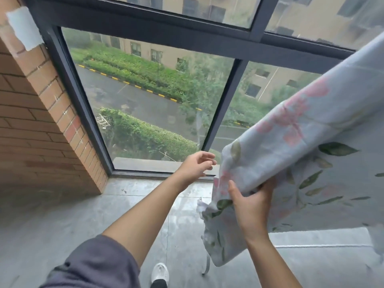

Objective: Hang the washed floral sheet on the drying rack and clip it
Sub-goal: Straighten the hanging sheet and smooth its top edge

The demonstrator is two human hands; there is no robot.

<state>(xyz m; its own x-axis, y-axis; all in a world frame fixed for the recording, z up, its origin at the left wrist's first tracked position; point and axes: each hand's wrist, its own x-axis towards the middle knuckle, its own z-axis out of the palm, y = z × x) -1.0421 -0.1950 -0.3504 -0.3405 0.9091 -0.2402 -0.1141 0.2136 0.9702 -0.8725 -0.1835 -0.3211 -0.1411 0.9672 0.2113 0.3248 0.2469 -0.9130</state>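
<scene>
The floral sheet (pixel 307 154) is pale blue with pink flowers and green leaves. It stretches from the upper right down to the middle of the view, where its end hangs bunched. My right hand (pixel 252 204) grips that bunched lower part from below. My left hand (pixel 196 167) is stretched out just left of the sheet's folded edge, fingers apart, holding nothing and a short gap from the cloth. The rack's rail is hidden under the draped sheet, and no clip is in view.
A dark-framed window (pixel 241 65) fills the far side, overlooking a road and hedges. A brick wall (pixel 39 125) stands at the left. The floor (pixel 83 215) is grey tile; my white shoe (pixel 160 272) shows at the bottom.
</scene>
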